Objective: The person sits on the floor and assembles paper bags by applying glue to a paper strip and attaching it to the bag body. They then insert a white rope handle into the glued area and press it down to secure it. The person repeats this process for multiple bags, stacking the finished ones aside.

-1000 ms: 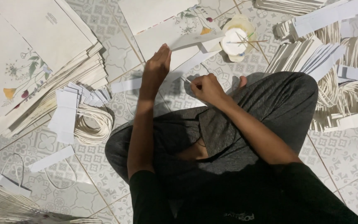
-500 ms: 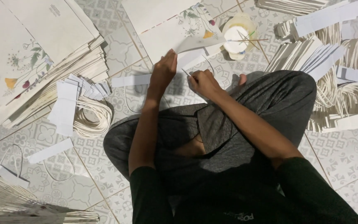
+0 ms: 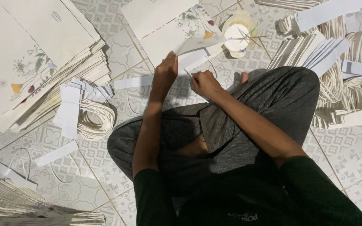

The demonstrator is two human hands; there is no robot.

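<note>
I sit cross-legged on a patterned tile floor. My left hand (image 3: 164,75) presses flat, fingers together, on the near edge of a white paper sheet with a flower print (image 3: 177,31). My right hand (image 3: 206,83) is closed around a thin stick (image 3: 188,73), its tip pointing at a white paper strip (image 3: 191,62) beside the sheet. A round cup of white glue (image 3: 236,37) with sticks laid across it stands just beyond the sheet.
A tall stack of flower-printed sheets (image 3: 34,62) lies at the left. White strips with cord handles (image 3: 86,113) sit beside it. More strips and cord bundles (image 3: 340,54) pile up at the right. Folded paper stacks (image 3: 21,205) fill the lower left corner.
Both hands moved forward toward the flower-printed sheet. My left hand has come down onto its near edge, and my right hand has brought the stick close beside it.
</note>
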